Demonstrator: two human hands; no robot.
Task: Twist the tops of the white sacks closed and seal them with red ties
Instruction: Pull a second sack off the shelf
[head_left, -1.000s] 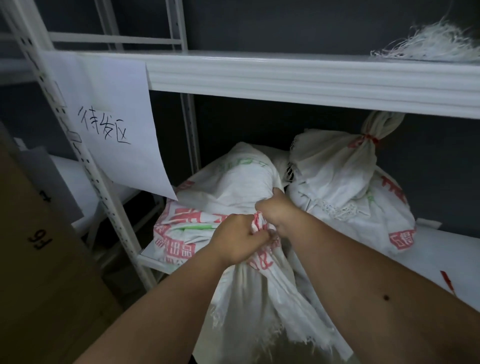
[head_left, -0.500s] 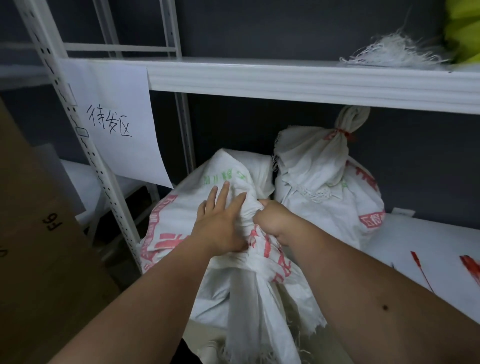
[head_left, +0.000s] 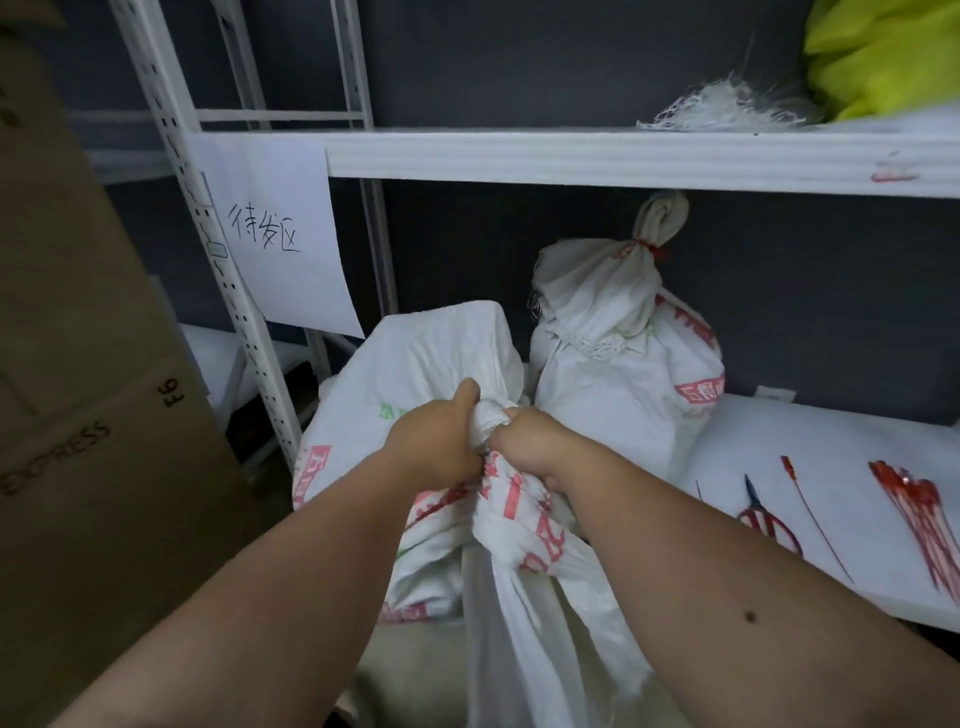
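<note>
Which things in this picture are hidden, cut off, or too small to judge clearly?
Head view only:
- Twisted neck of the near sack: covered where the left hand and right hand grip it.
- Bundle of red ties: cut off by the right edge; count unknown.
- Yellow bag: cut off by the top edge.
- Tied sack: its red tie is too small to see its fastening.

White metal shelving (head_left: 623, 158) against a dark grey wall (head_left: 519, 62), dim light.

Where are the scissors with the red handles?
The red-handled scissors lie flat on the white shelf, at the right of the head view, between the person's right forearm and the bundle of red ties.
</note>
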